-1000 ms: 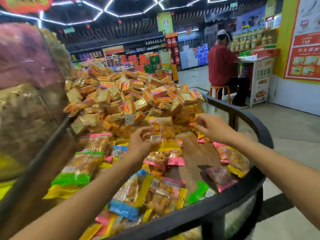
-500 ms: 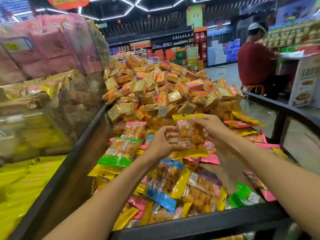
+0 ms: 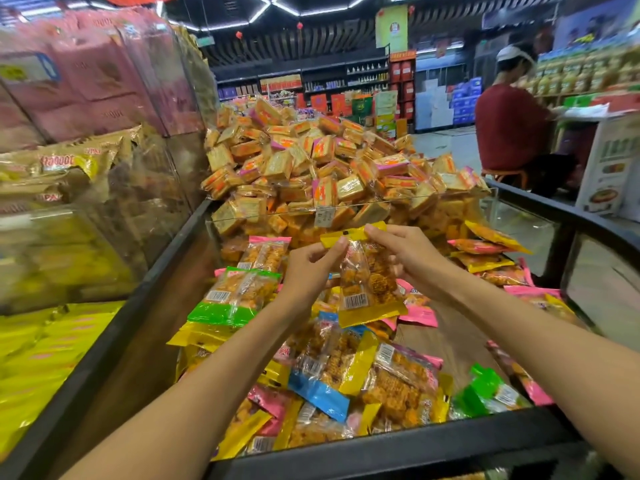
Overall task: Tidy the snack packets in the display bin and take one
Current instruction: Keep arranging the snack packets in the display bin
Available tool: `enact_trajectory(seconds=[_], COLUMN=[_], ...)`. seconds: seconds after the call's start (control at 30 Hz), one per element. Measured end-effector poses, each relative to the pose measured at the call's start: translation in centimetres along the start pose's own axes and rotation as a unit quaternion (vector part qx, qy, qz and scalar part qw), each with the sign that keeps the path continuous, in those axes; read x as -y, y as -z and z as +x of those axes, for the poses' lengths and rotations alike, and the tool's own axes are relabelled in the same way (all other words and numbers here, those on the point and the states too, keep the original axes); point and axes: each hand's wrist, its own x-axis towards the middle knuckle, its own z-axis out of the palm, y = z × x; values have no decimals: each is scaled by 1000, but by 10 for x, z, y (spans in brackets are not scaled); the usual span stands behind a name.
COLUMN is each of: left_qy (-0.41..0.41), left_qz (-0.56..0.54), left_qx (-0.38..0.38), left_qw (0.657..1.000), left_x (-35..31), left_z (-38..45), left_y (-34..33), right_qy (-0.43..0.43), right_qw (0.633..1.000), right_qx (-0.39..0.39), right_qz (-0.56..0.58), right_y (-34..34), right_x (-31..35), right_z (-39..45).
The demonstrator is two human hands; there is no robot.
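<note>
While held above the display bin [image 3: 398, 443], yellow-ended snack packet [image 3: 369, 282] is pinched at top edge by left hand [image 3: 311, 268] and right hand [image 3: 408, 258]; bare wood floor [image 3: 446, 336] just right of it

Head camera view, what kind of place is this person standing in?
Most likely a supermarket or snack shop. A display bin holds loose snack packets, stocked shelves line the back wall, and both hands, left hand and right hand, hold up a yellow-ended packet.
</note>
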Motion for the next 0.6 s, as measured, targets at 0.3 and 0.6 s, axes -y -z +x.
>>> enact_trajectory(seconds=[0.3,0.6], left_qy=[-12,-7], left_qz=[-10,-29], left_qx=[-82,-118], left_qw=[997,993], left_x=[0,1], left_z=[8,14], left_y=[12,24], right_qy=[-55,-56], right_qw=[989,965], right_qx=[129,217], right_qz=[-35,-139], right_y=[0,3], right_x=[-2,-7], right_z=[-2,-7])
